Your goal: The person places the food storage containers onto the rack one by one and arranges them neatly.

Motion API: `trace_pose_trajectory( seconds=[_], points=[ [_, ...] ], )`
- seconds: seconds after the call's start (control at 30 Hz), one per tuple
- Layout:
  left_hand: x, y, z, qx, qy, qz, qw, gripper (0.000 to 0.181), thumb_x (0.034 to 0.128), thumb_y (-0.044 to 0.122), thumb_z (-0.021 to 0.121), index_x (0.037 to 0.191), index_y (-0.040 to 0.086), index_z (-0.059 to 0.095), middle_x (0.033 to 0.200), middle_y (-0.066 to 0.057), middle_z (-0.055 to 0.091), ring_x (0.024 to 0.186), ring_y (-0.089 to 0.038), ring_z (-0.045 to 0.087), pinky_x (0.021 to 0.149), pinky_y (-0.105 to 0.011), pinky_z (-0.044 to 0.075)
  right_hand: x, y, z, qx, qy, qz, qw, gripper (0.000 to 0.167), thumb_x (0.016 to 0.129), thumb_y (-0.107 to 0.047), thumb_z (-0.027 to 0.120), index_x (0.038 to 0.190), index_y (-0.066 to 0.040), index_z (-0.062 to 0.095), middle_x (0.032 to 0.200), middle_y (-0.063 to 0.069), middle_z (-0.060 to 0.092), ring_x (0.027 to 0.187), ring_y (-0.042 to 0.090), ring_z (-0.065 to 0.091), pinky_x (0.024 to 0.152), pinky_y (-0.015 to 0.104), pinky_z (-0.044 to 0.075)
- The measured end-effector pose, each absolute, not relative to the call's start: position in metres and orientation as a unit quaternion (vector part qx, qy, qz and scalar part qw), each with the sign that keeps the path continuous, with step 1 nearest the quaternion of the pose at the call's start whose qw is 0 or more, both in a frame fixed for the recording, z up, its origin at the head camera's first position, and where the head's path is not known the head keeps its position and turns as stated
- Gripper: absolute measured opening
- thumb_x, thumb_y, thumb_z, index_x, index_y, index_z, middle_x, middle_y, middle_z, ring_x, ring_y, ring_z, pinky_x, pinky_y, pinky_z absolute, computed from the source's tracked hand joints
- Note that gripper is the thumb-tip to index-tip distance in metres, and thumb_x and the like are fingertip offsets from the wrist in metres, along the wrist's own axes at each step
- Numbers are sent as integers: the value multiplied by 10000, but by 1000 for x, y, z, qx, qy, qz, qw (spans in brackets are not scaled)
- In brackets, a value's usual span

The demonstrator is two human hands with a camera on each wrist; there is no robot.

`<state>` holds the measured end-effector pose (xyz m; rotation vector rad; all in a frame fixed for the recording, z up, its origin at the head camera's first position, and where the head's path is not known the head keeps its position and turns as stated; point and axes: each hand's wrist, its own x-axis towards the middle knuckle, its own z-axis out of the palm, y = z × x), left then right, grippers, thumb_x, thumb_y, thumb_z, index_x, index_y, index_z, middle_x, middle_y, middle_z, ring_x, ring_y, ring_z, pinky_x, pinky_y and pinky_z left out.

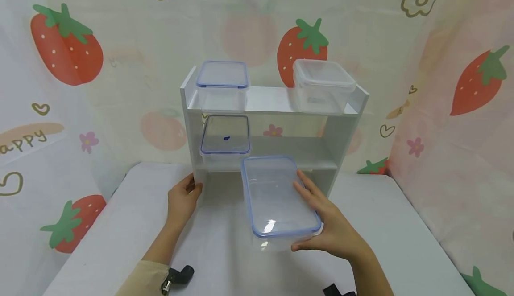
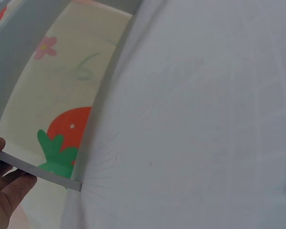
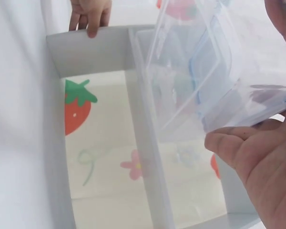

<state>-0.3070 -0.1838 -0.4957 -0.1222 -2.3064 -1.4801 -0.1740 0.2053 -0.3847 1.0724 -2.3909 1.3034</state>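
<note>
My right hand grips a clear plastic food container with a blue-rimmed lid by its right side, the thumb low at the near corner. The container is held tilted in front of the white shelf unit, around the height of its middle board. In the right wrist view the container looks see-through. On the left, my left hand pinches the lower edge of the unit's left side panel, thumb on one face and fingers on the other.
A blue-rimmed container and a white-lidded container stand on the top board. Another blue-rimmed container sits on the middle board's left. The white table lies below, with strawberry-print cloth behind and at the sides.
</note>
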Motion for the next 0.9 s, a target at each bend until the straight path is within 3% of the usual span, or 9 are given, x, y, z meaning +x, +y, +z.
trace_pose_trajectory(
  seconds=[0.6, 0.9],
  points=[
    [-308, -184, -502, -52, -827, -526, 193, 441, 1011, 157, 646, 1422, 12, 575, 1341, -218, 658, 1180, -365, 682, 980, -427, 589, -190, 227, -387, 345, -810, 452, 141, 1267, 558, -170, 1030, 1612, -118, 327, 1728, 29, 142, 1579, 231, 191, 1122, 155, 391],
    [-308, -185, -497, -49, -826, -525, 198, 439, 1007, 150, 653, 1416, 10, 580, 1334, -213, 664, 1180, -356, 686, 975, -413, 589, -210, 238, -375, 361, -805, 436, 179, 1242, 541, -91, 1027, 1587, -56, 359, 1715, 87, 183, 1575, 244, 198, 1114, 132, 390]
  ],
)
